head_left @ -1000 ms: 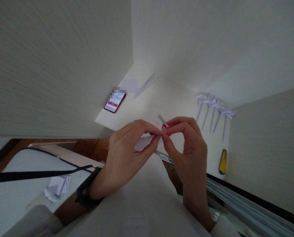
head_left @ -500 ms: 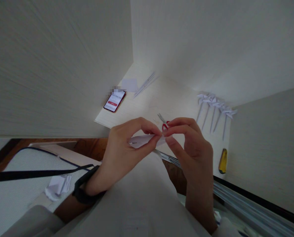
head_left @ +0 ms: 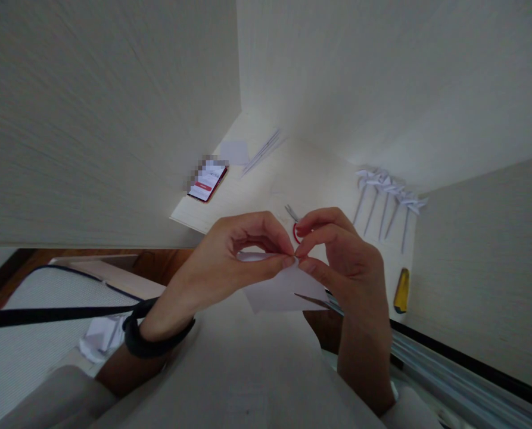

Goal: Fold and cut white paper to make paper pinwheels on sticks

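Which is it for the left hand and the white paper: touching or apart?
Touching: the head view shows the left hand pinching the white paper between thumb and forefinger near its upper edge.

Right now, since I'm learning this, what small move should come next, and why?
Perhaps the right hand should take the paper beside its slit while the left hand pinches: the two hands' fingertips meet at the upper edge, and the slit lower part hangs free.

White paper [head_left: 279,292] (slit at one side) is pinched by the left hand [head_left: 223,255] and the right hand [head_left: 355,265], while scissors [head_left: 292,214], a phone [head_left: 208,183] and five pinwheels [head_left: 387,186] are laid on the pale desktop [head_left: 314,179].
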Demonstrator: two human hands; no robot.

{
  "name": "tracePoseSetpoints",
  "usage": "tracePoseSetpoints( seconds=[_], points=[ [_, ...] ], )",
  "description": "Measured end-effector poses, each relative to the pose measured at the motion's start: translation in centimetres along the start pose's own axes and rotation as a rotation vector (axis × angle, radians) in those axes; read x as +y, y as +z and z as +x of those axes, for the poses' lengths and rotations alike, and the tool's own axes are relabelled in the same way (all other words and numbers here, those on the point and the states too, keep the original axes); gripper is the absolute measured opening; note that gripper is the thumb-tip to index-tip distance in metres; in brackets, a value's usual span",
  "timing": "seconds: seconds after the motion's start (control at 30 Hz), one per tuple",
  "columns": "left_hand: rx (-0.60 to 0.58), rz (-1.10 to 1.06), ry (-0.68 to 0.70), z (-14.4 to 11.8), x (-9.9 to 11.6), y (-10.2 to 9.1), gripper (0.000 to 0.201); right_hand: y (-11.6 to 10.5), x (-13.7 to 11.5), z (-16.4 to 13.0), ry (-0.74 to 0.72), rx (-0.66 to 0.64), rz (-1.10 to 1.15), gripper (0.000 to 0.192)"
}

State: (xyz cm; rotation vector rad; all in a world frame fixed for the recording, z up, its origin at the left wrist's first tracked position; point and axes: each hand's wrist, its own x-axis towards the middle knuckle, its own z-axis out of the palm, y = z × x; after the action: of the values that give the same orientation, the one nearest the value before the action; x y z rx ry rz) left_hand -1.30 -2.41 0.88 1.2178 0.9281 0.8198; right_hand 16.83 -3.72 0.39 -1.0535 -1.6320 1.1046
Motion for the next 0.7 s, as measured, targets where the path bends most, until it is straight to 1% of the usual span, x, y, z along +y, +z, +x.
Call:
tracePoseSetpoints(
  seconds=[0.1, 0.2, 0.3, 0.47, 0.7],
  points=[
    [0.036, -0.005, 0.023, -0.16, 0.01, 0.26, 0.01, -0.05, 0.16, 0.02, -0.005, -0.009, 0.023, 0.011],
    [0.064, -0.037, 0.042, -0.33, 0.07, 0.52, 0.009, -0.06, 0.46, 0.11, -0.043, -0.016, 0.033, 0.01],
    [0.058, -0.085, 0.063, -0.4, 0.07, 0.6, 0.013, -0.01, 0.68, 0.19, -0.099, -0.009, 0.041, 0.01],
    [0.039, -0.151, 0.063, -0.32, 0.02, 0.61, 0.02, 0.26, 0.62, 0.07, -0.155, 0.041, 0.031, 0.01],
    [0.042, -0.156, 0.071, -0.21, 0.03, 0.6, 0.022, 0.64, 0.7, -0.11, -0.165, 0.093, 0.028, 0.011]
  ],
)
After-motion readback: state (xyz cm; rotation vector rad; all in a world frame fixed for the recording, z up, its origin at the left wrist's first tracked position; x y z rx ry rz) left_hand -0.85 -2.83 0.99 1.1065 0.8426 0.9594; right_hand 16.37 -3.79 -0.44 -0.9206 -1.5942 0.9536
